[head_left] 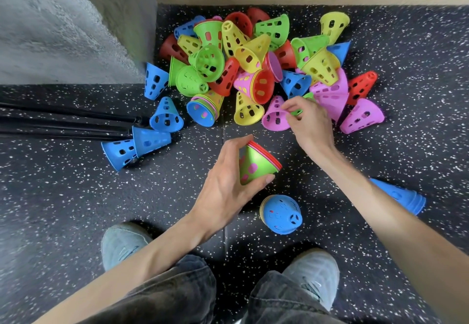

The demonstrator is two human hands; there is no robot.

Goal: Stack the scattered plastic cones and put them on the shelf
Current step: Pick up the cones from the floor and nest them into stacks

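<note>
Grey shoes (pixel 311 275) frame a left hand (pixel 228 186) clasping the green-topped cone stack (pixel 256 164) while the right hand (pixel 308 120) pinches a green cone (pixel 300 106) from the pile, which could topple if tugged.

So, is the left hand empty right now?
No, the left hand grips a small nested stack of cones, green outermost, above the floor.

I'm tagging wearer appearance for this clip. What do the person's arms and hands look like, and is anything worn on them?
Both forearms are bare, no sleeves in view. The left hand and right hand wear no gloves, and no rings, watch or wristbands are visible.
</note>
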